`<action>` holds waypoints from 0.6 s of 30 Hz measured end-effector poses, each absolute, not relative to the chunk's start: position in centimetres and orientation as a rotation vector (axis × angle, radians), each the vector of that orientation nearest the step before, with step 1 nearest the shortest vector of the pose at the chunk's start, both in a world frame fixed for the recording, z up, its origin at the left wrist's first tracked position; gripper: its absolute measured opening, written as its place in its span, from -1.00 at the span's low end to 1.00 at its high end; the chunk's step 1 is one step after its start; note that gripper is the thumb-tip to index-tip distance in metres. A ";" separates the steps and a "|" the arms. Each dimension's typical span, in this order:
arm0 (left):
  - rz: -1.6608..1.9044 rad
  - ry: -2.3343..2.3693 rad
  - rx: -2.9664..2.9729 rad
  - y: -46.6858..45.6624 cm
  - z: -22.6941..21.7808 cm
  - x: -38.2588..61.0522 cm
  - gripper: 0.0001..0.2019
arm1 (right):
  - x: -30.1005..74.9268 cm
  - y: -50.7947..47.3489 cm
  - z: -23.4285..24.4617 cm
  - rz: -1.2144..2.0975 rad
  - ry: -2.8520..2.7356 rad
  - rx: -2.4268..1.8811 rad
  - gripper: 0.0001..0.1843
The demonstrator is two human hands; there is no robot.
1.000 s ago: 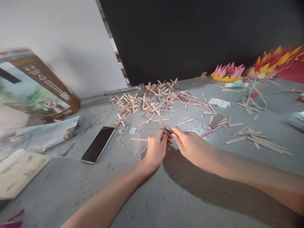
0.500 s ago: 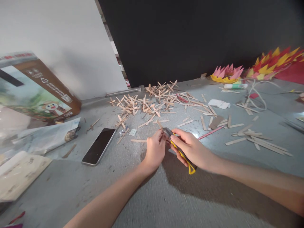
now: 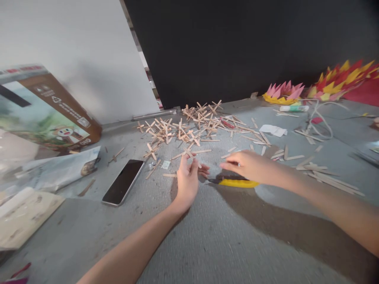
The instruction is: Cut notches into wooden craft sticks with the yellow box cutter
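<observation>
Pinches a short craft stick (image 3: 191, 154) in the left hand (image 3: 187, 179), thumb and fingertips (image 3: 184, 162) closed narrowly on it, the stick slanting across just above them. Holds that hand off the grey tabletop (image 3: 207, 244), palm turned toward the right.

Spreads the right hand (image 3: 250, 165) flat and loose, fingers stretched leftward and gripping nothing, their tips near the left hand's but apart from them. Hovers over a yellow utility knife (image 3: 238, 183) lying on the tabletop just under the near edge of the palm, dark blade end pointing toward the left hand's fingers. Too blurred to tell whether the palm brushes the handle.

Beyond both hands, a heap of stick crosses (image 3: 183, 126), spilling right into loose sticks (image 3: 325, 173) scattered flat. Left of the left hand, a dark smartphone (image 3: 122, 181) face up. Farther left, a tilted cardboard box (image 3: 56, 114) against the white wall. At the far right edge, a pink paper flower (image 3: 282, 90) beside a red and yellow one (image 3: 340, 79), a glue stick (image 3: 293, 107) lying before them, a white cord (image 3: 321, 122) looped nearby, and a white paper scrap (image 3: 272, 129) well behind the right hand.
</observation>
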State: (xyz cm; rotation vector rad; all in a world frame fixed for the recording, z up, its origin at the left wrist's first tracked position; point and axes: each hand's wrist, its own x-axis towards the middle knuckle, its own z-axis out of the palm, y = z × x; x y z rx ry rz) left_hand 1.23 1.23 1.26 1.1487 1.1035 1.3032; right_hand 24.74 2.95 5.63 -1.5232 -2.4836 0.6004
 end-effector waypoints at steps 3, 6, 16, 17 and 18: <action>1.289 1.112 1.173 1.5 0.9 1.2 -0.68 | 26.7 5.7 4.0 0.327 -2.478 -1.478 -0.70; 1.283 1.084 1.202 1.7 0.6 1.3 -0.70 | 28.0 7.7 2.1 0.186 -2.470 -1.430 -0.81; 1.297 0.988 1.207 1.7 0.3 1.4 -0.57 | 27.4 7.0 2.0 -0.215 -2.677 -1.219 -0.87; 1.298 0.988 1.200 1.6 0.3 1.4 -0.55 | 26.9 6.7 2.3 -0.202 -2.629 -1.241 -0.89; 1.296 0.989 1.192 1.6 0.3 1.4 -0.54 | 26.4 6.3 2.6 -0.130 -2.535 -1.292 -0.85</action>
